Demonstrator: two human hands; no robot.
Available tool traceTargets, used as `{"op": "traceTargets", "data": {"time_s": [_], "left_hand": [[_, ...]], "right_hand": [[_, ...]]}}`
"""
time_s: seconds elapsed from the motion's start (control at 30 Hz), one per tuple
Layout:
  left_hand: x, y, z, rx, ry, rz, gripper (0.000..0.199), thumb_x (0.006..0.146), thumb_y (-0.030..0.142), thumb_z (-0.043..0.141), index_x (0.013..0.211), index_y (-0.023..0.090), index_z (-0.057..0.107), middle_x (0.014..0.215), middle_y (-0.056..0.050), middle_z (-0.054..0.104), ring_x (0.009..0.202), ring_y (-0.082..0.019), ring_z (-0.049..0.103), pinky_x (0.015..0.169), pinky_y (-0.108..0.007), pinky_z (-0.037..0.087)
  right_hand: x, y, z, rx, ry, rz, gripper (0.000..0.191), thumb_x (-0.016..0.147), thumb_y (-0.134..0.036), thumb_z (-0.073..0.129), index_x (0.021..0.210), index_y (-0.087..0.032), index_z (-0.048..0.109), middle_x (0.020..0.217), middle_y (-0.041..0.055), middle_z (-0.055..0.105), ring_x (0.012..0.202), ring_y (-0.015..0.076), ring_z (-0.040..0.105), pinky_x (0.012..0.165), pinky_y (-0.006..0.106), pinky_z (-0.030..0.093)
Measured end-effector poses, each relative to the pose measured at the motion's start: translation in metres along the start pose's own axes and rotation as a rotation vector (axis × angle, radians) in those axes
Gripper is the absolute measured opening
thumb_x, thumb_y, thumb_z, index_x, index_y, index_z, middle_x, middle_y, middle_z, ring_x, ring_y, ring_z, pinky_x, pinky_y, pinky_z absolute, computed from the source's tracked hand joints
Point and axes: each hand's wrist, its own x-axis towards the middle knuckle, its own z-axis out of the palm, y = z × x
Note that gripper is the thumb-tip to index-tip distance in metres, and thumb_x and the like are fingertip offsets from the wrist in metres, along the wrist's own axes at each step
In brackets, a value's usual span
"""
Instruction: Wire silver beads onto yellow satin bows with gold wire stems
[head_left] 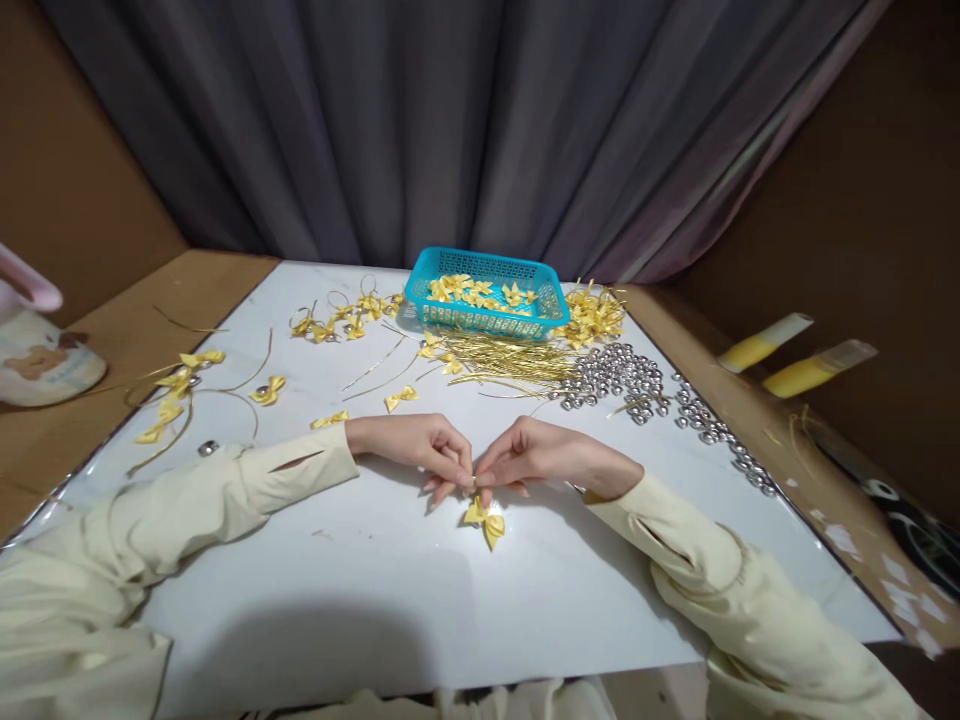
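Fingers of left hand and right hand pinching gold cord, yellow ribbon bow just below, white bench

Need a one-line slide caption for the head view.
Left hand and right hand pinch together at a yellow bow; turquoise basket, gold cords and silvery pieces beyond.

No text, brand or number is legible; the pale container at the far left bears a printed brown bear and a faint pale-blue marking, too blurred to read.
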Motion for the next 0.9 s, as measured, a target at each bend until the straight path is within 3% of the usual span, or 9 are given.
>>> {"op": "traceTargets", "data": {"time_s": [0.4, 0.9], "left_hand": [[-0.0003, 0.0059, 0.0036, 0.037, -0.001, 0.004, 0.021, 0.083, 0.031, 0.064, 0.072, 0.013, 0.061, 0.050, 0.001, 0.064, 0.044, -0.006, 0.051, 0.049, -0.015, 0.039], [-0.0002, 0.0073, 0.0043, 0.066, 0.000, -0.017, 0.023, 0.081, 0.033, 0.065, 0.070, 0.013, 0.060, 0.052, 0.000, 0.065, 0.047, -0.008, 0.050, 0.051, -0.017, 0.038]], "right_hand": [[0.0033, 0.0016, 0.0027, -0.010, 0.007, 0.023, 0.031, 0.073, -0.036, 0.067, 0.078, -0.007, 0.075, 0.056, 0.0023, 0.062, 0.048, 0.0064, 0.030, 0.044, 0.021, 0.024], [0.0038, -0.0001, 0.0049, -0.006, 0.004, 0.038, 0.030, 0.072, -0.034, 0.067, 0.083, -0.007, 0.074, 0.055, 0.0009, 0.062, 0.048, 0.0070, 0.031, 0.045, 0.021, 0.025]]}}
